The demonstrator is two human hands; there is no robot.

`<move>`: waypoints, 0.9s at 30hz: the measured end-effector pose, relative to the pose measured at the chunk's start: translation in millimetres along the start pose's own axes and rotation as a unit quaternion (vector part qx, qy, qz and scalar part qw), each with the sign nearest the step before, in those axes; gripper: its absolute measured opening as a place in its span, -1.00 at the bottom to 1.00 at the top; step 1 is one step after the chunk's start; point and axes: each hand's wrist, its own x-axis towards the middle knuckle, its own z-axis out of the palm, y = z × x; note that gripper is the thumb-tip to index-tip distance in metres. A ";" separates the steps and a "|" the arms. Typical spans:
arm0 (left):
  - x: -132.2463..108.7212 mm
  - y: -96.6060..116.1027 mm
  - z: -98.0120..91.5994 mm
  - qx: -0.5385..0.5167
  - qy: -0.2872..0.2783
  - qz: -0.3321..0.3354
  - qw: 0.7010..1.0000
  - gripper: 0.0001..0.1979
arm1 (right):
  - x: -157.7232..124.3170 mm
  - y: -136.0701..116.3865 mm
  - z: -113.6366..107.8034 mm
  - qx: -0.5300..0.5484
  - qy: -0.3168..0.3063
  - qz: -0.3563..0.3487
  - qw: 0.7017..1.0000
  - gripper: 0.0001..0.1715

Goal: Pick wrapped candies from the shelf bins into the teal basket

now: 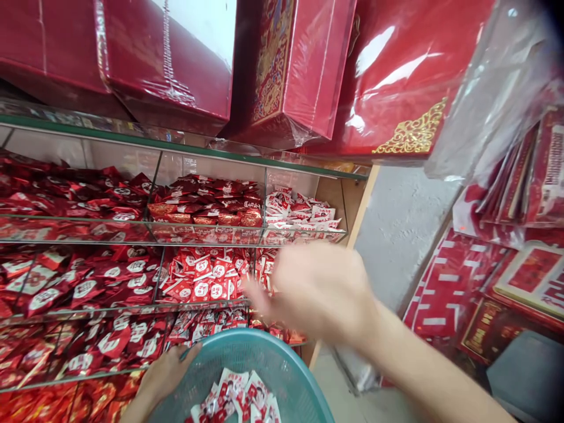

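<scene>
A teal plastic basket (pixel 286 358) is at the bottom middle, with several small red-and-white packets (pixel 238 393) lying in it. My left hand (pixel 165 371) grips the basket's left rim, fingers partly hidden behind it. Above the basket's right side, my right hand (pixel 319 288) is raised in front of the shelf, smeared by motion. Its thumb points down and left; whether anything is in its fingers I cannot make out. Nearest to it are a compartment of white-and-red packets (pixel 304 208) and one of red packets with white round labels (pixel 215 273).
Glass-fronted shelves with dividers hold dark red packets (pixel 83 288) on the left. Large red gift boxes (pixel 176 70) stand on the glass shelf (pixel 176 141) above. At right are a grey wall (pixel 400 217) and hanging red packaged goods (pixel 546 164).
</scene>
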 end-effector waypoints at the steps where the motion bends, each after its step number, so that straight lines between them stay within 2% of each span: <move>1: -1.5 0.9 -0.6 0.000 -0.002 0.000 1.000 -0.35 | 20.7 11.6 2.1 -0.027 -0.011 -0.010 1.000 -0.66; 3: -3.8 2.8 -1.5 0.002 -0.013 -0.003 1.000 -0.32 | 61.0 37.8 1.7 -0.199 -0.019 -0.043 0.979 -0.74; 5: -4.8 3.8 -1.5 0.005 -0.016 -0.007 1.000 -0.32 | 94.0 66.2 -0.2 -0.306 -0.034 -0.062 0.949 -0.78; 8: -4.3 1.8 -0.1 -0.001 -0.012 -0.016 1.000 -0.30 | 124.9 101.2 2.1 -0.339 -0.068 -0.060 0.936 -0.70; 10: -3.9 -1.6 0.8 -0.005 -0.009 -0.019 1.000 -0.29 | 136.5 113.8 6.4 -0.330 -0.087 -0.039 0.939 -0.54; 14: -5.6 -8.4 0.2 -0.020 0.001 -0.005 1.000 -0.29 | 150.5 119.8 11.3 -0.291 -0.133 0.020 0.947 -0.25; 17: -7.1 -10.6 -1.8 -0.032 0.002 0.000 0.999 -0.29 | 155.9 121.2 11.7 -0.276 -0.149 0.030 0.949 -0.21; 20: -7.2 -11.0 -3.0 -0.034 -0.002 -0.003 0.999 -0.29 | 157.5 126.3 13.5 -0.270 -0.131 -0.007 0.954 -0.21; 23: -5.6 -11.3 -2.4 -0.035 0.003 -0.008 0.999 -0.29 | 156.7 132.9 17.3 -0.259 -0.096 -0.061 0.959 -0.33; 27: -2.8 -10.5 -0.6 -0.029 0.015 -0.008 0.999 -0.27 | 153.6 137.6 20.5 -0.251 -0.077 -0.098 0.960 -0.69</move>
